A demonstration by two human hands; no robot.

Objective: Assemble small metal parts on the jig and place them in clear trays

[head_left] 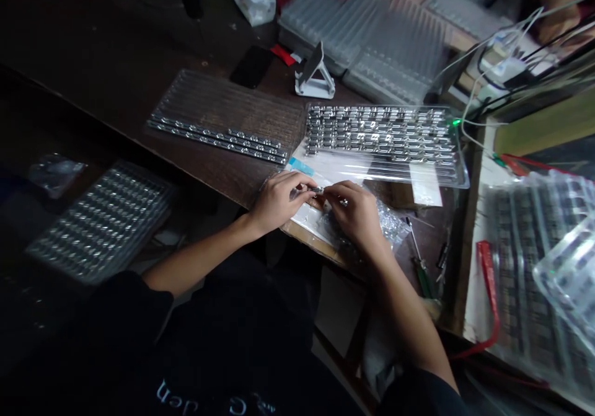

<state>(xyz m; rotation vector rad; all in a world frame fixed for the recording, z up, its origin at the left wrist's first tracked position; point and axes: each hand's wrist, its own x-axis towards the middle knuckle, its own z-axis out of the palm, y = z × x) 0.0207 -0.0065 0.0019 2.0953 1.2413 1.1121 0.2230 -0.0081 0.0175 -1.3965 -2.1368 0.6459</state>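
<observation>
My left hand [281, 201] pinches one end of a small metal part [317, 190] near the table's front edge. The fingertips of my right hand [354, 209] close on the part's other end. Beneath and beside my right hand lies a clear plastic bag [393, 222] of small shiny pieces. Beyond my hands, a clear tray [409, 169] holds many small metal parts in rows. To its left, another ridged clear tray [223, 103] has metal parts only along its near rows.
A screwdriver [419, 264] lies right of the bag. Behind the trays are a phone stand [316, 80], a dark phone [252, 67] and stacked clear trays [339, 22]. Filled trays [100, 221] sit lower left, more [530, 236] at right. Another person's hand [558, 25] shows top right near cables.
</observation>
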